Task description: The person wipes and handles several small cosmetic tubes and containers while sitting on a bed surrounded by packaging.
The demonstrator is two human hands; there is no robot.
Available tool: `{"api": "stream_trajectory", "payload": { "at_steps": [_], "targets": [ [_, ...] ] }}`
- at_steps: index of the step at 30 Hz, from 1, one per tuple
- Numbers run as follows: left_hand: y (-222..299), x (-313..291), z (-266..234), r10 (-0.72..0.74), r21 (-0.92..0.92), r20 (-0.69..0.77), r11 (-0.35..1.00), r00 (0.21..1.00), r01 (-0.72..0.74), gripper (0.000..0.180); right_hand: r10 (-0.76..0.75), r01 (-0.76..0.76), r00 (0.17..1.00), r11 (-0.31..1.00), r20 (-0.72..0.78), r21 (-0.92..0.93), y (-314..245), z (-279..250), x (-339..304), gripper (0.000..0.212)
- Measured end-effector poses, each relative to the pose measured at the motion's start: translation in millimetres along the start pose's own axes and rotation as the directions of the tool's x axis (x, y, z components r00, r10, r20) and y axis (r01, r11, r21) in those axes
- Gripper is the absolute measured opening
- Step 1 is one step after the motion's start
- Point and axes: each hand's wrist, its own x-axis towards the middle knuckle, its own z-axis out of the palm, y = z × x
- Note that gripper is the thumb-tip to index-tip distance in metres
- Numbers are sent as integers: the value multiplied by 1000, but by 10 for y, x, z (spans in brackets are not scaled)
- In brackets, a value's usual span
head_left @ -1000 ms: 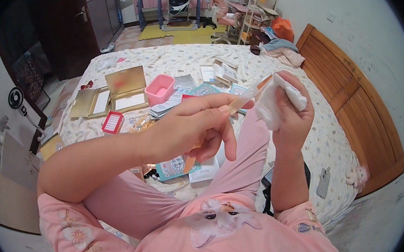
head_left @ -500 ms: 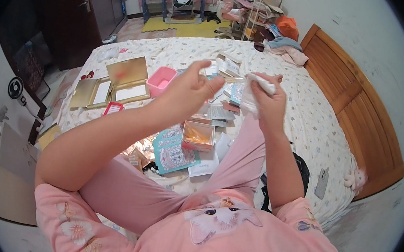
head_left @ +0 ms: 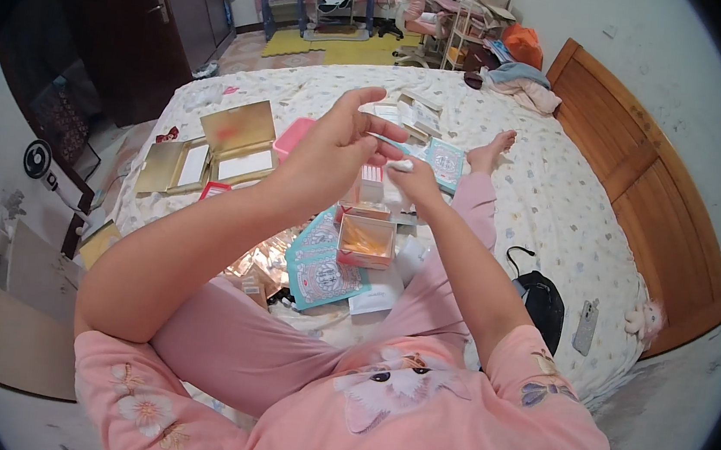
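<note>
Gold open shallow cardboard boxes (head_left: 212, 146) lying far left on bed. Left hand (head_left: 333, 149) hovering raised, fingers curling, pinching thin pale strip (head_left: 384, 138) running rightward toward right hand. Right hand (head_left: 409, 176) clutching small white wad (head_left: 399, 165), just right, slightly lower. Small pink open box (head_left: 366, 241) sitting below both hands.

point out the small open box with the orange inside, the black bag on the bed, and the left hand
small open box (head_left: 366, 241), head view, on its orange interior
black bag (head_left: 541, 301), head view, middle of its body
left hand (head_left: 332, 155), head view, back of the hand
</note>
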Motion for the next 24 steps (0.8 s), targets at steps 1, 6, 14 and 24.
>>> {"api": "stream_trajectory", "payload": {
  "at_steps": [1,6,14,24],
  "targets": [
    [-9,-2,-4,24,-34,-6,999,1000,-24,45,51,-63,997,972,61,225,-119,-34,-97,19],
    [58,-20,-6,135,-120,-9,984,991,-135,40,-217,-208,883,612,416,763,-788,-288,-853,19],
    [174,-83,128,140,-217,123,970,983,-111,47,-432,73,813,741,391,667,-1177,-322,-1427,18],
    [302,-257,254,91,-287,159,957,983,-43,51,-568,310,804,655,178,689,-1123,-263,-1574,17]
  ]
}}
